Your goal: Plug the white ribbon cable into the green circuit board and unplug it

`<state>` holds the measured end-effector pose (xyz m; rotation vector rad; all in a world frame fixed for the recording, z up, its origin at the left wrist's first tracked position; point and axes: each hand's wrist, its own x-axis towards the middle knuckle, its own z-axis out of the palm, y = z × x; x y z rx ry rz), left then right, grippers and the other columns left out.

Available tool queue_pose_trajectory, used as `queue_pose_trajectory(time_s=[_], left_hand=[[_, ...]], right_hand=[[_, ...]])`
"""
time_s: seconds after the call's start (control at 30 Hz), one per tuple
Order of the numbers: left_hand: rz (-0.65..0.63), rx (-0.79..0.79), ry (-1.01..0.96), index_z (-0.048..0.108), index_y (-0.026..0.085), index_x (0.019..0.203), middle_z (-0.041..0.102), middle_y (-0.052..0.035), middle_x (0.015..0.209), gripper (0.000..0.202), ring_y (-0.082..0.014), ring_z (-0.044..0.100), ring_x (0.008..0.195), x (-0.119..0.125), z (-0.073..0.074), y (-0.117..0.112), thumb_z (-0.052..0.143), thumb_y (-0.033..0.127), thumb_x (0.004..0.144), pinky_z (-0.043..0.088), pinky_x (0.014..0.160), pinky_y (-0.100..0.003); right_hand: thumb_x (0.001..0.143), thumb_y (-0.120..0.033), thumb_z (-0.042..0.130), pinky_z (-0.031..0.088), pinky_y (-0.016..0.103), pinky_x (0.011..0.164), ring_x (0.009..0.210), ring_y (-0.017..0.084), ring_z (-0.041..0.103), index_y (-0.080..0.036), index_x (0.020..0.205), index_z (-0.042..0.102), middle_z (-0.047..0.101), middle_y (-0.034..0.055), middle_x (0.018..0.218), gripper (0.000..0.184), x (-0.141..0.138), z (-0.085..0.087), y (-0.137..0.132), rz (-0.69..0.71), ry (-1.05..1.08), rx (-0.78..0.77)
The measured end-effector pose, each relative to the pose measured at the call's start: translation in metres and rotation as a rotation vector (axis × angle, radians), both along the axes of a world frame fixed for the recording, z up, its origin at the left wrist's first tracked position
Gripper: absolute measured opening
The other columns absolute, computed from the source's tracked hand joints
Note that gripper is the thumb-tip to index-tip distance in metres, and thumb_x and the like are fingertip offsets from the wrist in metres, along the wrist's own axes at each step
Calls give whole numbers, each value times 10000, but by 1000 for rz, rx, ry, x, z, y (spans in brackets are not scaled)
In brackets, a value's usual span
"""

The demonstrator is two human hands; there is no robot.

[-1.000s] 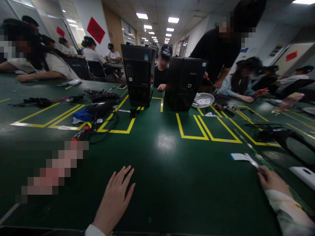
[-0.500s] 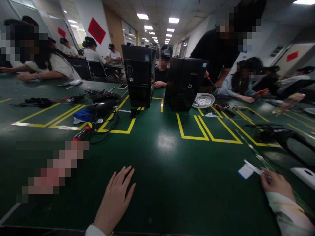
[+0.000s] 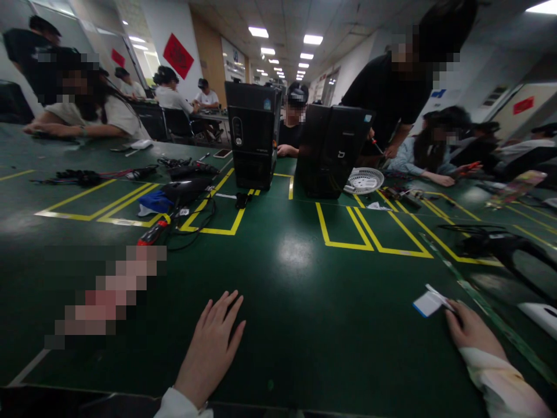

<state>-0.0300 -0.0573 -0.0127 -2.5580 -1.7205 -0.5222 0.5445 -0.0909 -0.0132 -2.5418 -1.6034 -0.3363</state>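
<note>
White-cuffed left hand (image 3: pixel 212 342): palm down, back of the hand up, laid out over the near side of the table, wrist low and fingertips aiming away towards the towers.
Left fingers: slightly fanned, thumb swung well out to the right, nothing held.
Right hand (image 3: pixel 476 331): comes in from the lower right corner, pale loose sleeve behind it, knuckles up, fingers curled inward.
Right fingers: thumb and fingertips pinching the near end of a white strip (image 3: pixel 429 303); whether the palm touches the table, I cannot tell.
Strip: thin, flat, smooth-looking, bent so that a wider flap shows, with a blue edge along one end.
Where it lies: just left of the right fingertips, flap reaching out over the tabletop, well apart from the left hand.
Tabletop (image 3: pixel 339 325): dark green, smooth, catching a soft patch of glare.
Yellow tape (image 3: pixel 348 245): straight bands marking out angular outlines farther off.
Towers: two boxy black computer cases, one on the left (image 3: pixel 252 133), one on the right (image 3: pixel 333 151), both upright.
Basket (image 3: pixel 364 181): round, white, slotted, just beside the right tower.
</note>
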Motion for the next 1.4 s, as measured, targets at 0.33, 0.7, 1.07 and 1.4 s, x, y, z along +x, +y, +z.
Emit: queue_pose_trajectory(time_s=[0.33,0.7,1.07,1.4], left_hand=[[3,29,-20,450,202,1340,484,-87,1376,426,-251,388,1303,5,5,-2,392,323,936,304,1074,-482],[18,6,5,448,200,1340,477,-81,1384,427,-248,381,1308,5,7,-2,384,335,940,309,1073,-486],[14,34,-5,457,204,1335,491,-82,1372,438,-263,390,1302,2,2,-1,413,346,923,320,1065,-490],[9,27,15,446,186,1347,460,-92,1398,452,-250,378,1310,1,-1,1,396,356,931,296,1078,-484]], right_hand=[[892,-415,310,295,646,986,1216,290,479,-219,1242,506,532,121,1300,447,-134,-5,21,520,92,-39],[886,-221,421,307,537,1073,1286,250,401,-136,1324,426,489,153,1338,446,-300,17,30,1070,382,-88],[824,-120,412,235,553,1095,1351,247,287,-134,1329,422,398,139,1419,506,-328,21,12,1067,450,-155],[872,-248,441,186,489,1129,1387,210,195,-177,1353,401,320,88,1474,488,-336,24,10,1130,483,-209]])
